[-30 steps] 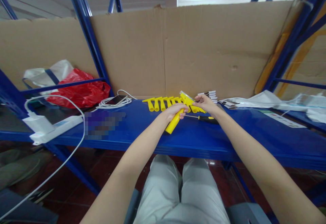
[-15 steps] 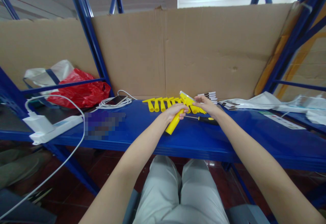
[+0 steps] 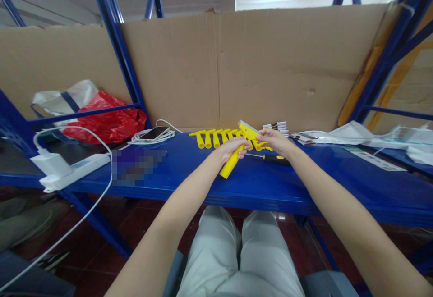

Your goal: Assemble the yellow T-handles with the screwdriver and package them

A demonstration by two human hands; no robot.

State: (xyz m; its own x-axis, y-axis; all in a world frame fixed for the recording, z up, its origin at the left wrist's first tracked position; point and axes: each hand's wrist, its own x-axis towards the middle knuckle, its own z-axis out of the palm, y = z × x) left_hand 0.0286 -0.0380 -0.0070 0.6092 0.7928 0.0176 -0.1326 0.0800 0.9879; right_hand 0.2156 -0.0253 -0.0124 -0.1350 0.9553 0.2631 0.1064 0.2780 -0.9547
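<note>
A yellow T-shaped scraper (image 3: 230,165), with a pale strip along its head, is tilted above the bench. My left hand (image 3: 234,148) is closed around its handle near the head. At the right end of the head, my right hand (image 3: 275,142) grips the edge with fingers bent; its fingertips are partly hidden. Behind my hands, several more yellow scrapers (image 3: 208,139) lie in a row, handles toward me. Under my right hand lies a screwdriver (image 3: 275,159) with a black and yellow handle, its shaft pointing left.
A stack of white strips with dark ends (image 3: 275,127) sits by the cardboard wall (image 3: 270,62). On the left are a phone (image 3: 156,133), a coiled white cable (image 3: 142,139), a power strip (image 3: 77,171) and a red bag (image 3: 111,116). A printed sheet (image 3: 375,159) lies right.
The scraper's head has turned slightly in my hands, and my right hand has shifted a little along its end. My left hand stays around the handle.
</note>
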